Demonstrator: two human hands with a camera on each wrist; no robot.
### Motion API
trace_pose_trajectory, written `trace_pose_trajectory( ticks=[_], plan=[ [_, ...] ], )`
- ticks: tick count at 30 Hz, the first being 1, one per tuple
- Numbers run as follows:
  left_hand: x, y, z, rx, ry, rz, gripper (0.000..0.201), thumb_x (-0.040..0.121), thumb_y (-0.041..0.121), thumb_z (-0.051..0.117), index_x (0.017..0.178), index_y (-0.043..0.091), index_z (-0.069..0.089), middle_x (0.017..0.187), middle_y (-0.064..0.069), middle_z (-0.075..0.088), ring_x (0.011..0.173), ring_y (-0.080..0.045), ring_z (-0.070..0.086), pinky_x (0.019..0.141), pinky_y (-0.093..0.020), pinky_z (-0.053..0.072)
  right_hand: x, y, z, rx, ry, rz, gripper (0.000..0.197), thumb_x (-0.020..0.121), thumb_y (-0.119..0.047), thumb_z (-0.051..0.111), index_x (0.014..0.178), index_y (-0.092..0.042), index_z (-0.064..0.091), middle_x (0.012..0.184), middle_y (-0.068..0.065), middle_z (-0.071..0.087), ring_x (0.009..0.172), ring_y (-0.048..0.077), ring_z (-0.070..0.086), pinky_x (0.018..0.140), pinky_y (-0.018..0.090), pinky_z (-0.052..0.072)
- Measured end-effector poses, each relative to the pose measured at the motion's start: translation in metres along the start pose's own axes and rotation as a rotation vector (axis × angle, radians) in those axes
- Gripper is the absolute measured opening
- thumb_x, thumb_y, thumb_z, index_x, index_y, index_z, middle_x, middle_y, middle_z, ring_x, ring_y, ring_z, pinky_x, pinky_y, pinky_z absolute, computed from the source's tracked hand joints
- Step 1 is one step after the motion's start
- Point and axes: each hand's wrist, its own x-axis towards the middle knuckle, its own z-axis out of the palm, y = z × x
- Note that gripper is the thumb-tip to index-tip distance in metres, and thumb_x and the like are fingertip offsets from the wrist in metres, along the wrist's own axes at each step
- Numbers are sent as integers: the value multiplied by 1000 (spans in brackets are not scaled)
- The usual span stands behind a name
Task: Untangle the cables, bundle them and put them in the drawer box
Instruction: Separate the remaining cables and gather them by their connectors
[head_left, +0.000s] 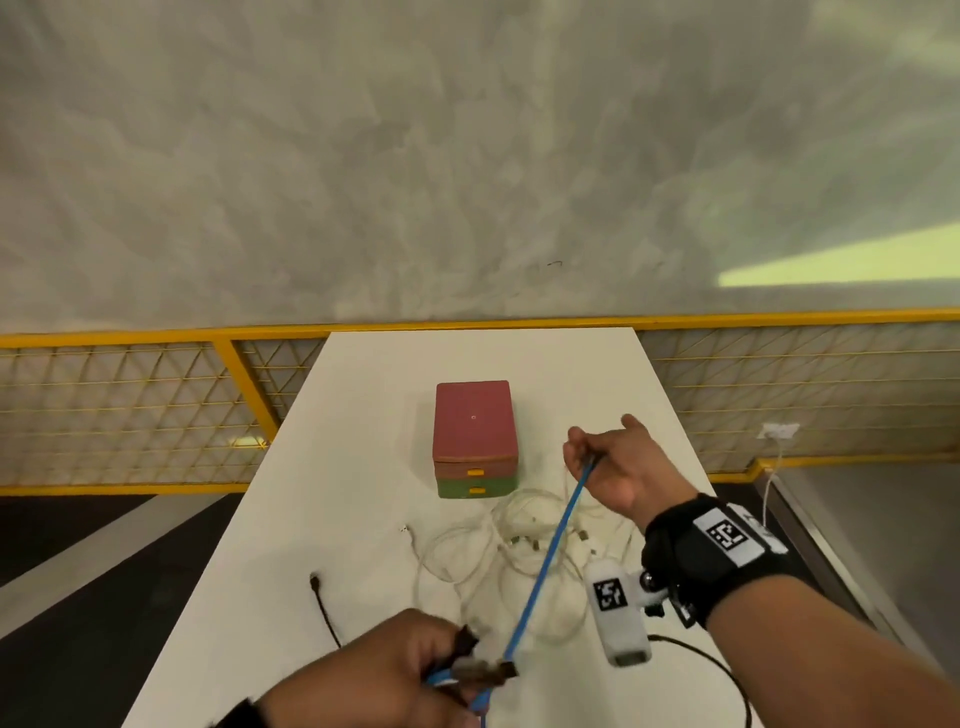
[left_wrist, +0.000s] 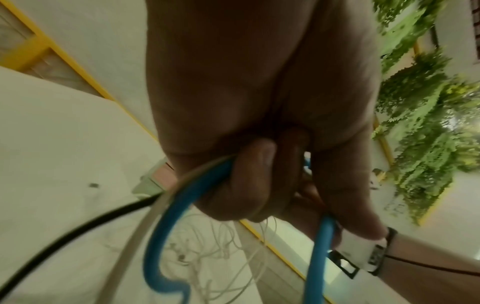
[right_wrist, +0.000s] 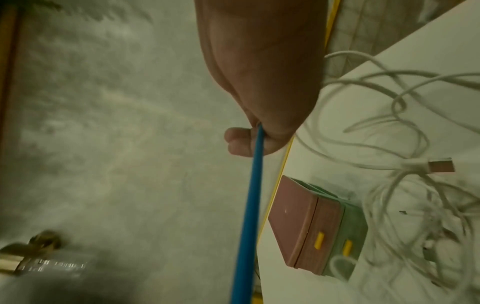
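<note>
A blue cable (head_left: 551, 548) runs taut between my two hands above the white table (head_left: 363, 415). My right hand (head_left: 605, 462) grips its far end, raised to the right of the drawer box (head_left: 474, 439), fingers curled round the blue cable (right_wrist: 255, 164). My left hand (head_left: 395, 670) at the near edge holds the looped blue cable (left_wrist: 166, 236) together with dark plug ends (head_left: 478, 667). A tangle of white cables (head_left: 524, 551) lies on the table under the blue line. The drawer box (right_wrist: 317, 230) has a pink top drawer and a green lower one, both closed.
A black cable (head_left: 324, 608) lies on the table at the left, and another black cable (head_left: 722, 675) loops at the right near edge. A yellow mesh railing (head_left: 156, 410) runs behind the table. A wall socket (head_left: 777, 431) sits at the right.
</note>
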Motion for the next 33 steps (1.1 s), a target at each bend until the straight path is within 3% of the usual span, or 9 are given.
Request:
trace_pose_trajectory(
  ticks=[2,5,10,17,20,23,27,31,33],
  plan=[
    [-12,-8,-8,-50,7,-44,21,77,6,72,69,24,66,71,9,62,71,-1,58,68,-16,41,0,3,-1,-116,-40,36,67,94,14,27,142,-33,31,93,24,60,59,17,51,52,27,45],
    [-14,-25,-15,-24,205,-121,14,67,20,83,73,25,71,73,5,64,55,-10,49,51,-23,36,-8,18,2,-324,-124,65,49,95,8,30,131,-22,45,81,17,61,50,13,40,45,22,33],
    [-7,-34,-21,-468,582,-55,36,52,16,84,58,15,48,51,-3,26,39,-10,21,41,-17,22,-30,51,-21,-738,-318,243,34,92,3,39,115,-16,56,65,9,58,48,13,40,47,21,29],
    [5,-10,-26,-591,701,153,29,85,-3,67,69,12,47,52,2,26,39,-12,22,39,-22,28,-40,91,-64,-1124,-493,463,28,84,-8,50,108,-18,59,73,5,60,58,17,54,56,26,42],
    [11,2,-25,-595,726,209,9,92,3,61,83,3,62,54,1,26,41,-12,23,39,-23,30,-32,89,-62,-1262,-374,215,20,84,-7,51,98,-17,62,73,5,60,57,15,56,51,22,41],
    [15,9,-22,-649,712,221,27,100,18,49,99,-2,67,55,1,20,43,-12,19,40,-24,28,-2,75,-63,-1318,-137,-135,18,84,-4,51,80,-15,65,75,7,64,61,17,61,50,22,42],
    [16,14,-22,-711,712,205,39,100,28,45,99,-3,68,56,2,19,42,-11,19,40,-24,27,26,67,-71,-1893,-158,-238,25,92,-14,46,100,-7,69,108,11,69,101,25,65,82,28,48],
    [17,9,-28,-727,739,177,40,95,30,48,91,-5,67,53,1,21,39,-10,21,36,-25,29,34,48,-59,-1617,44,-539,16,85,-22,44,77,-19,58,79,6,70,77,28,68,72,37,55],
    [18,7,-31,-738,736,177,40,94,32,49,86,-2,69,52,1,21,38,-9,21,37,-24,29,37,34,-54,-1536,80,-465,12,83,-27,45,79,-22,55,77,8,69,69,29,68,64,38,57]
  ],
)
